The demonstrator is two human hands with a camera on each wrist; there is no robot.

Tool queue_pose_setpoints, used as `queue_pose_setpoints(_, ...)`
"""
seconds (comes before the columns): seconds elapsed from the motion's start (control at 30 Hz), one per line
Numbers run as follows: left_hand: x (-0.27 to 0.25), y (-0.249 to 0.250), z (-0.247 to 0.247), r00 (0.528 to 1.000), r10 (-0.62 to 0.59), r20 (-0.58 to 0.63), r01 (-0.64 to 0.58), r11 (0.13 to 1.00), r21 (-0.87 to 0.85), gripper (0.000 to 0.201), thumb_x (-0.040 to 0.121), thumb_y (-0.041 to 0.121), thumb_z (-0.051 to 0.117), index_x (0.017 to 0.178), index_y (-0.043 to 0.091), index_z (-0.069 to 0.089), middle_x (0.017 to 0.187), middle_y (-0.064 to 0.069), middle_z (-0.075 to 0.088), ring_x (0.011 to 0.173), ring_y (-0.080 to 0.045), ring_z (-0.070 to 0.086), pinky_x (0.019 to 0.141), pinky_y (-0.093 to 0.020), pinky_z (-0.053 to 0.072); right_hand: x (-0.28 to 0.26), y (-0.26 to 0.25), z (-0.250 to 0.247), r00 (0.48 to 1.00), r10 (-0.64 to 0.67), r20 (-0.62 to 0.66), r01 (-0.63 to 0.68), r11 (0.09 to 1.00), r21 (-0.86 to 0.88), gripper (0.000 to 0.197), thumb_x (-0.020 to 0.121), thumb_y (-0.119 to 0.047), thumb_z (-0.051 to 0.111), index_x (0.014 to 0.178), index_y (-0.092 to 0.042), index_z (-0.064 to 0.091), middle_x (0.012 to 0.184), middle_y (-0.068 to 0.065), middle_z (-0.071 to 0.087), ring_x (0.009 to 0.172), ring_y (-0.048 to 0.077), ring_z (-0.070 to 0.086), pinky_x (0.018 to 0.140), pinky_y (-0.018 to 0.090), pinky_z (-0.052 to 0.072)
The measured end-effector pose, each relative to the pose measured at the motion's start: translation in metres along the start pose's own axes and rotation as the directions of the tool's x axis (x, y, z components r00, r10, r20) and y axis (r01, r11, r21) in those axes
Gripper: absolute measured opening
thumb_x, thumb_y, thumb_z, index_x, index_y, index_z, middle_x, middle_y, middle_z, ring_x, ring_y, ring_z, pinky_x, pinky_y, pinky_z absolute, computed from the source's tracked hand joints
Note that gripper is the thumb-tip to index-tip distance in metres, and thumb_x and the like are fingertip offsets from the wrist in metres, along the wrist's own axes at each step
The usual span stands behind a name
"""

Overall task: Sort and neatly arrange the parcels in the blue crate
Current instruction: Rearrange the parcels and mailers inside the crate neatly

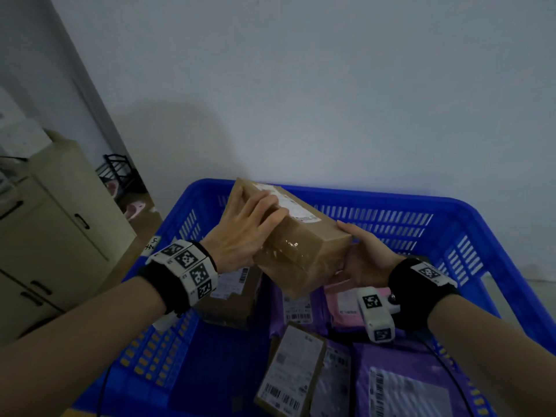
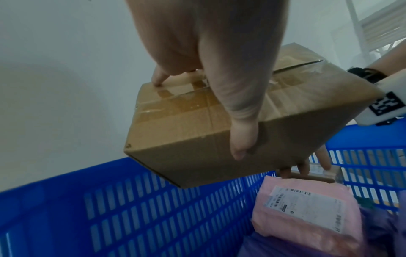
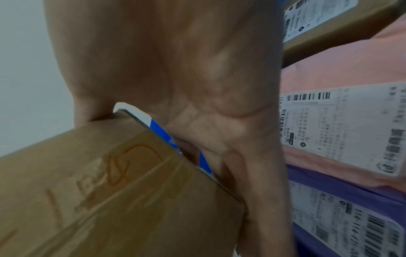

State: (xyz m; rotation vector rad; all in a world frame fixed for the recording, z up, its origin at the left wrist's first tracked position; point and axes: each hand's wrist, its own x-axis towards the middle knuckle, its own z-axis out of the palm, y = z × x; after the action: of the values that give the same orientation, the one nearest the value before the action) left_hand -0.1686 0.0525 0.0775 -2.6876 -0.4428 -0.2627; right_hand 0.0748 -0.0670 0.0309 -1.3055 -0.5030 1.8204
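A: What's sitting at the far left of the head view?

B: A beige cabinet (image 1: 45, 236), left of the crate (image 1: 451, 215), which is filling the lower middle and right.

A: And the left hand (image 1: 243, 233)?

B: It's gripping the box (image 1: 304, 251) at center frame, fingers lying over the labelled top, thumb down the taped side. The box is hanging tilted above the crate, touching nothing inside it.

A: The right hand (image 1: 364, 260)?

B: It's grasping the box's right end from below, thumb lying along the upper edge and fingers curling underneath, as the left wrist view is showing.

A: What's lying below?

B: A brown parcel (image 1: 231, 296) at lower center, purple bags (image 1: 406, 383) and a pink bag (image 2: 312, 212) toward the lower right, and a small carton (image 1: 291, 371) at the bottom.
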Motion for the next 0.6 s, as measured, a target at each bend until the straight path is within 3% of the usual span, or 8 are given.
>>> queue_pose_setpoints(0.1,-0.003,0.001,0.005,0.997,-0.037,0.064,0.042,0.996,-0.084,0.114,0.049,0.053,0.084,0.138,0.017,0.021,0.134,-0.013,0.032,0.132,-0.039,0.036,0.103,-0.065,0.032,0.001,0.000,0.002,0.998,-0.052,-0.045,0.053,0.998,0.031,0.059,0.081,-0.059,0.052,0.128,-0.024,0.055,0.126,0.018,0.062,0.116,0.041,0.057,0.092,0.058,0.047)
queue_pose_setpoints(0.2,-0.007,0.001,-0.001,0.972,-0.132,0.192,0.187,0.934,-0.304,0.122,0.053,0.081,0.061,0.147,0.026,0.006,0.150,-0.007,0.015,0.143,-0.031,0.010,0.118,-0.056,0.012,0.004,0.000,0.002,0.988,-0.110,-0.111,0.109,0.994,-0.016,0.055,0.081,-0.051,0.057,0.126,-0.020,0.055,0.123,0.015,0.063,0.113,0.036,0.059,0.092,0.053,0.050)
queue_pose_setpoints(0.27,-0.008,0.000,-0.009,0.923,-0.262,0.283,0.364,0.831,-0.420,0.116,0.061,0.087,0.042,0.150,0.025,0.004,0.158,-0.003,0.000,0.146,-0.026,-0.004,0.119,-0.054,0.005,0.006,0.001,0.002,0.980,-0.146,-0.132,0.140,0.989,-0.058,0.053,0.079,-0.045,0.062,0.124,-0.018,0.056,0.119,0.014,0.064,0.112,0.033,0.060,0.093,0.051,0.050)
queue_pose_setpoints(0.33,-0.006,-0.006,-0.009,0.853,-0.400,0.336,0.520,0.715,-0.468,0.099,0.074,0.077,0.038,0.151,0.023,0.006,0.160,-0.005,-0.004,0.148,-0.027,-0.006,0.120,-0.052,0.004,0.008,0.000,0.004,0.977,-0.181,-0.117,0.168,0.979,-0.112,0.048,0.076,-0.038,0.068,0.117,-0.015,0.059,0.107,0.011,0.067,0.103,0.027,0.062,0.088,0.046,0.052)
queue_pose_setpoints(0.4,-0.003,-0.014,-0.007,0.762,-0.492,0.421,0.647,0.601,-0.469,0.086,0.087,0.062,0.043,0.152,0.020,0.006,0.160,-0.008,0.002,0.148,-0.030,0.003,0.120,-0.050,0.010,0.010,0.000,0.011,0.977,-0.195,-0.087,0.178,0.968,-0.175,0.051,0.066,-0.036,0.074,0.111,-0.015,0.061,0.103,0.009,0.065,0.097,0.024,0.061,0.086,0.040,0.053)
queue_pose_setpoints(0.47,-0.003,-0.022,-0.004,0.691,-0.507,0.516,0.723,0.501,-0.476,0.080,0.092,0.049,0.048,0.151,0.014,0.009,0.157,-0.009,0.021,0.142,-0.030,0.026,0.115,-0.045,0.027,0.017,0.003,0.017,0.978,-0.197,-0.065,0.176,0.955,-0.239,0.060,0.058,-0.038,0.076,0.111,-0.014,0.063,0.106,0.012,0.060,0.098,0.027,0.056,0.083,0.036,0.053)
queue_pose_setpoints(0.53,-0.004,-0.028,-0.003,0.651,-0.507,0.564,0.759,0.435,-0.484,0.070,0.091,0.040,0.056,0.146,0.011,0.025,0.144,-0.008,0.044,0.126,-0.026,0.048,0.101,-0.038,0.042,0.026,0.009,0.023,0.981,-0.191,-0.028,0.177,0.945,-0.274,0.053,0.065,-0.030,0.076,0.113,-0.014,0.063,0.108,0.014,0.056,0.100,0.027,0.050,0.083,0.033,0.050)
queue_pose_setpoints(0.6,-0.008,-0.033,0.001,0.609,-0.524,0.595,0.793,0.396,-0.464,0.060,0.086,0.038,0.063,0.133,0.009,0.039,0.129,-0.007,0.055,0.109,-0.024,0.056,0.091,-0.037,0.046,0.034,0.016,0.028,0.981,-0.193,-0.004,0.184,0.946,-0.268,0.039,0.076,-0.019,0.072,0.113,-0.015,0.063,0.107,0.014,0.058,0.097,0.026,0.049,0.084,0.033,0.045)
